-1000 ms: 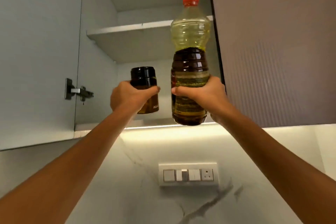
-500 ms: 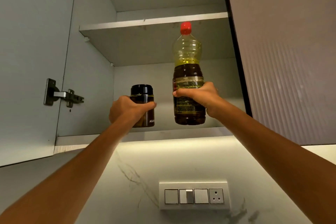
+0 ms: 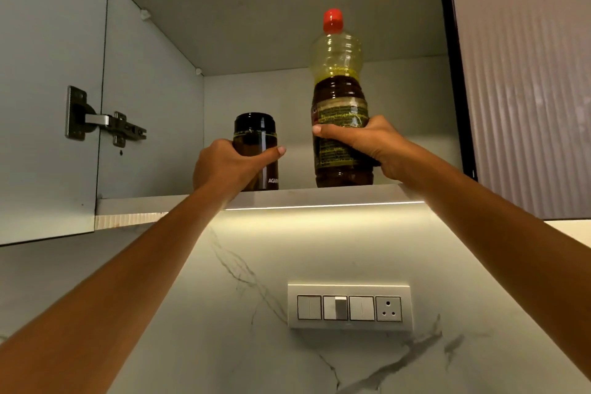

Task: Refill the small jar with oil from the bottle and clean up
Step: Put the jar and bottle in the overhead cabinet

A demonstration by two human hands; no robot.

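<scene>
The glossy, dark, cylindrical jar (image 3: pixel 256 137), gripped by the left hand (image 3: pixel 224 169), and the ribbed, red-capped plastic bottle (image 3: pixel 337 73), gripped by the right hand (image 3: pixel 367 141), stand upright at the cabinet's smooth grey bottom shelf (image 3: pixel 319 196). Below, a veined marble wall (image 3: pixel 256 265) holds a switch panel (image 3: pixel 350 307).
</scene>
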